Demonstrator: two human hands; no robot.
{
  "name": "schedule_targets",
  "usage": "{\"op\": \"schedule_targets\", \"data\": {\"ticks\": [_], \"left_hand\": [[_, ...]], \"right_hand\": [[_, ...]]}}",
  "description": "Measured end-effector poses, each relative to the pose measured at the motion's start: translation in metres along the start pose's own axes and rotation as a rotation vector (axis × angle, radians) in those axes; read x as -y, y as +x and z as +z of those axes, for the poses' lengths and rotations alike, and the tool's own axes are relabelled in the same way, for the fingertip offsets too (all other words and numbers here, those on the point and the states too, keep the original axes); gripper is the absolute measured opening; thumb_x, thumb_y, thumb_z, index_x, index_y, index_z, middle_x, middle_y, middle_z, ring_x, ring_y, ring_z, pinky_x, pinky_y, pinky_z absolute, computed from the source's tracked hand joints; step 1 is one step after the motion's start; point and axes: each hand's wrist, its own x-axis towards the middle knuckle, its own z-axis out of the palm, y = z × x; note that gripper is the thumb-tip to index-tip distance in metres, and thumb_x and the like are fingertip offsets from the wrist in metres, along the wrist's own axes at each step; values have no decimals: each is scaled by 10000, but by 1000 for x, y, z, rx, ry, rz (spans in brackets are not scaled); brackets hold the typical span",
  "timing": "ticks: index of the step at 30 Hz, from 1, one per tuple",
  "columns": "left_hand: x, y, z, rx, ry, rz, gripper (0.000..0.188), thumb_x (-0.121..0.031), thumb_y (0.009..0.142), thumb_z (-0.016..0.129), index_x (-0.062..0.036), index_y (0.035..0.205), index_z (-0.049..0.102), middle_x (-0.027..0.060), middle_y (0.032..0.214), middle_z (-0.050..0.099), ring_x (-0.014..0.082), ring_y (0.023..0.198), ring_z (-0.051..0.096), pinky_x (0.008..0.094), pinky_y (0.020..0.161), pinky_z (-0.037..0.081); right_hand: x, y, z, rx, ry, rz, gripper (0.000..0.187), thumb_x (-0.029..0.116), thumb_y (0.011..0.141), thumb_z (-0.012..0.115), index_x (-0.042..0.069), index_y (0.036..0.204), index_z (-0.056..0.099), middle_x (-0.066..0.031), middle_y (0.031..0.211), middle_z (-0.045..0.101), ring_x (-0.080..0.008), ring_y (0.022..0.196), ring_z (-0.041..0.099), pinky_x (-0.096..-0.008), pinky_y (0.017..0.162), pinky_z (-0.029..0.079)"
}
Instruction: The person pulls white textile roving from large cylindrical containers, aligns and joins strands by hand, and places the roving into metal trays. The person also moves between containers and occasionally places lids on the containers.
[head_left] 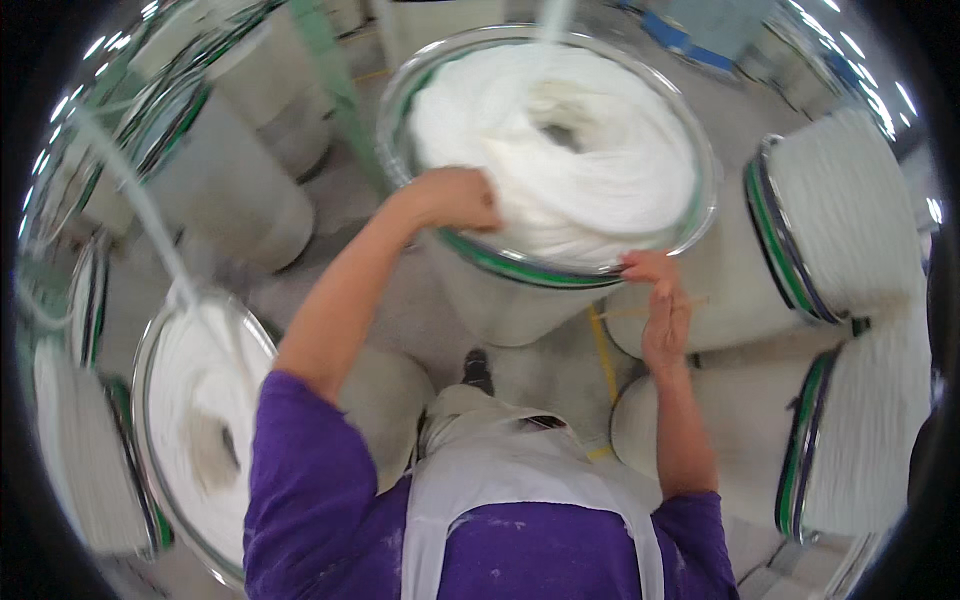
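A tall white can [500, 295] with a shiny metal rim stands right in front of me, filled with a coil of white fibre sliver [580, 150]. My left hand [455, 198] is closed on the near left edge of the coil, at the rim. My right hand [663, 305] rests against the near right side of the can's rim, fingers together, with a thin pale stick across them. A strand of sliver rises from the coil toward the top of the view.
More full cans crowd around: one with a coil at lower left [200, 420], others behind at upper left [220, 190], and several lying or tilted on the right [830, 220]. A yellow line [603, 350] marks the grey floor. My dark shoe [478, 370] is by the can's base.
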Motion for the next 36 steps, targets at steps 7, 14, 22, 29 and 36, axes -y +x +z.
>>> {"op": "schedule_targets", "data": {"ticks": [7, 14, 22, 29, 36], "left_hand": [[43, 29, -39, 281, 4, -18, 247, -271, 768, 676, -29, 770, 729, 75, 608, 646, 151, 518, 557, 311, 551, 444], [60, 58, -70, 642, -53, -55, 406, -413, 883, 587, -32, 876, 729, 80, 738, 679, 156, 629, 575, 309, 615, 450], [18, 83, -27, 843, -83, 52, 586, -439, 908, 513, -9, 1305, 503, 199, 1361, 486, 338, 1244, 470, 361, 1064, 341], [-2, 87, -17, -164, -76, 227, 521, -46, 783, 593, 16, 1282, 459, 244, 1118, 574, 393, 1076, 543, 447, 908, 442], [-6, 93, -42, -501, -240, 257, 671, 103, 808, 492, -104, 1431, 348, 191, 1321, 476, 365, 1189, 471, 405, 998, 392]], "right_hand": [[48, -34, -89, 308, 70, 518, 478, 410, 963, 443, 90, 653, 614, -61, 596, 582, -223, 596, 581, -349, 547, 444], [-8, -81, -77, 867, -312, 606, 106, 150, 843, 594, 70, 900, 631, -96, 909, 654, -303, 823, 612, -381, 704, 496], [-69, 35, -87, 1145, -258, 562, 301, 142, 861, 540, 123, 1153, 610, -113, 1116, 625, -321, 1031, 582, -419, 850, 484], [-45, 181, -56, 875, -64, 59, 321, 132, 824, 652, 64, 1136, 625, -135, 1080, 643, -300, 1017, 593, -384, 879, 460], [-81, 240, 63, 1482, -242, 60, 522, 445, 953, 436, 32, 1249, 553, -225, 1151, 610, -381, 1068, 573, -423, 952, 426]]}}
